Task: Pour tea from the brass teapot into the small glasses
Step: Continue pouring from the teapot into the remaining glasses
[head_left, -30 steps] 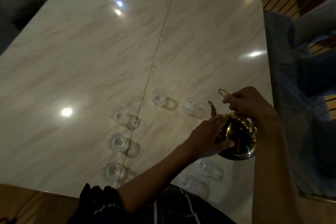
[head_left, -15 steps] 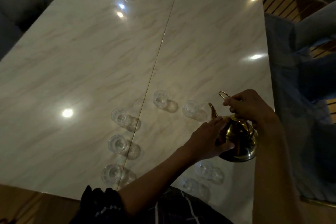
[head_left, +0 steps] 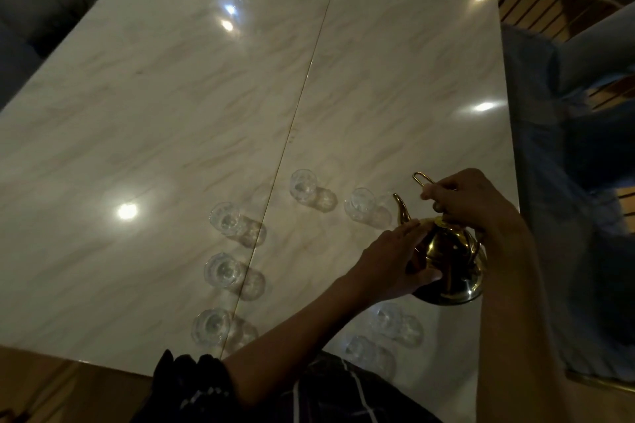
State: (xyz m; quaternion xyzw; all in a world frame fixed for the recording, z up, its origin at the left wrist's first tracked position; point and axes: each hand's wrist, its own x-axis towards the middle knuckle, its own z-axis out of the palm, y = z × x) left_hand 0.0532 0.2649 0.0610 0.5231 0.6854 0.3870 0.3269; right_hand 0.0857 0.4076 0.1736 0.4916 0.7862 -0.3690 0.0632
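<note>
Counter: a pale marble-patterned counter (head_left: 206, 113) with a thin seam running from the far edge toward the near edge; several bright light reflections lie on it.
Brass teapot: the brass teapot (head_left: 450, 261) stands upright on the counter near its right edge, spout (head_left: 401, 211) pointing away from the person and a little left.
Handle: a thin brass wire handle (head_left: 421, 178) rises above the teapot's lid, tipped toward the far side.
Left hand: the left hand (head_left: 391, 264) lies against the teapot's left flank, fingers spread flat along the body and thumb low near the base; it steadies the pot rather than closing round it.
Right hand: the right hand (head_left: 464, 199) sits over the top of the teapot, fingers pinched closed on the wire handle.
Left row of glasses: three small clear glasses (head_left: 223, 269) stand in a line just left of the seam, well left of the teapot.
Far glasses: two more glasses (head_left: 303, 184) stand beyond the teapot; the right one (head_left: 360, 204) is just beside the spout.
Near glasses: two glasses (head_left: 388, 318) stand close to the near edge, just below the teapot and partly behind the left forearm.
Contents: in this dim light, whether any glass holds tea cannot be told.
Right of counter: blue fabric (head_left: 549, 182) and a wire-backed chair (head_left: 549, 14).
</note>
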